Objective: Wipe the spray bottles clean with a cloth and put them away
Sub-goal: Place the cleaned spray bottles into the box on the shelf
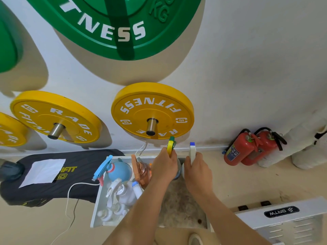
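Two hands grip — left hand (pixel 163 167) yellow-green sprayer (pixel 171 145), right hand (pixel 196 171) seemingly cream-white, blue-tipped sprayer (pixel 192 150).

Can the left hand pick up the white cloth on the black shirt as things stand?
Probably not yet. The left hand grips the yellow-topped spray bottle, so its fingers are taken. Otherwise the white cloth lies uncovered on the black shirt, left of the bin.

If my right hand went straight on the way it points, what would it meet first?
Probably the white skirting strip at the wall's foot: the right hand, gripping a white spray bottle with a blue nozzle, points there. Depth is unclear.
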### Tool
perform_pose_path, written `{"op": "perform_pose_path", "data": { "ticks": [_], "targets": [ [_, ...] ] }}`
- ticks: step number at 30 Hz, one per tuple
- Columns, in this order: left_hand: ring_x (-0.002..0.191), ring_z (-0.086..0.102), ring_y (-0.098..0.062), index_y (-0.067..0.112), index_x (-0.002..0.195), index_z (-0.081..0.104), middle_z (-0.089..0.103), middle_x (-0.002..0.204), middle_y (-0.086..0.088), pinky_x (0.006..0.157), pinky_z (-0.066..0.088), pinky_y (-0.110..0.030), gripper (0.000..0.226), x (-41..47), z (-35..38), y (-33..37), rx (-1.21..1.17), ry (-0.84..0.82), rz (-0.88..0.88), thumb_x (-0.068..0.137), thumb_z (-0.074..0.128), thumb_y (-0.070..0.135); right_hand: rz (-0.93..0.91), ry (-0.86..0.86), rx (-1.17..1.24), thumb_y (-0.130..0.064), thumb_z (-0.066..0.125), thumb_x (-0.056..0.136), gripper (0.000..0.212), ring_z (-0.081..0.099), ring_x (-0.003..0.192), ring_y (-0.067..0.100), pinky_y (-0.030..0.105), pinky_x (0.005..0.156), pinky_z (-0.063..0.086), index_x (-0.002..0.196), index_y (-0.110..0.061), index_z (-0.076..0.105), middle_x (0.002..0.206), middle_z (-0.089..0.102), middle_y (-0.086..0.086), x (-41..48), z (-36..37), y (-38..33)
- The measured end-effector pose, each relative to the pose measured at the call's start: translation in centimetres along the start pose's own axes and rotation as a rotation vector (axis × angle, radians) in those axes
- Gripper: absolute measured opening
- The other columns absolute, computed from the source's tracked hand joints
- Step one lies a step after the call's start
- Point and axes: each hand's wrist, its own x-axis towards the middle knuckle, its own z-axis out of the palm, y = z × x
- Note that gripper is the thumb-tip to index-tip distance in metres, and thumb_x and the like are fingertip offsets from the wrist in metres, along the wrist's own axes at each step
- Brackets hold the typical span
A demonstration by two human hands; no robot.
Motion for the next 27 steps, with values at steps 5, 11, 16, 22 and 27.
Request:
{"op": "perform_pose_path", "data": {
  "ticks": [5, 11, 16, 22, 27],
  "targets": [
    [0.099, 0.055, -0.020, 0.022, 0.131, 0.047, 0.058, 0.107, 0.002, 0.093, 0.044, -0.035, 0.039, -1.0, -3.1, 0.2, -0.162, -0.143, -0.036, 0.093, 0.055, 0.026, -0.016, -0.036, -0.048, -0.034, 0.044, 0.103, 0.024, 0.062, 0.094, 0.037, 0.036, 0.069, 0.037, 0.108, -0.010, 0.044, 0.105, 0.065, 0.016, 0.9, -0.7, -0.1],
    [0.130, 0.047, -0.022, 0.024, 0.127, 0.065, 0.054, 0.141, 0.004, 0.105, 0.041, -0.032, 0.060, -1.3, -12.5, -3.0, 0.434, -0.104, 0.411, 0.078, 0.054, -0.009, -0.041, -0.079, -0.125, -0.047, 0.055, 0.093, 0.055, 0.057, 0.108, 0.035, 0.040, 0.078, 0.046, 0.134, -0.015, 0.038, 0.125, 0.056, 0.012, 0.5, -1.3, -0.1],
    [0.122, 0.054, -0.029, 0.034, 0.122, 0.068, 0.060, 0.135, -0.004, 0.098, 0.048, -0.041, 0.058, 1.6, -13.3, -4.8, 0.836, -0.377, 0.380, 0.078, 0.054, 0.000, -0.244, 0.269, -0.056, -0.038, 0.065, 0.088, 0.061, 0.045, 0.127, 0.032, 0.052, 0.098, 0.044, 0.139, -0.012, 0.043, 0.142, 0.046, 0.012, -2.9, -3.2, -2.2],
    [0.103, 0.063, -0.021, 0.036, 0.107, 0.076, 0.071, 0.110, 0.009, 0.076, 0.043, -0.024, 0.040, 3.7, -11.7, -5.8, 0.905, -0.395, 0.449, 0.083, 0.062, 0.008, -0.471, -0.457, -0.060, -0.042, 0.057, 0.088, 0.043, 0.054, 0.105, 0.016, 0.032, 0.081, 0.046, 0.129, -0.037, 0.045, 0.120, 0.052, -0.010, -9.4, 1.4, -4.5],
    [0.097, 0.063, -0.026, 0.030, 0.105, 0.076, 0.074, 0.102, 0.001, 0.075, 0.046, -0.029, 0.024, 4.3, -11.9, -6.2, 0.867, -0.308, 0.483, 0.087, 0.066, 0.018, -0.361, -0.458, -0.189, -0.039, 0.050, 0.096, 0.045, 0.059, 0.109, 0.024, 0.031, 0.078, 0.041, 0.137, -0.023, 0.042, 0.130, 0.053, 0.002, -9.9, 5.6, -3.7]
  ]
}}
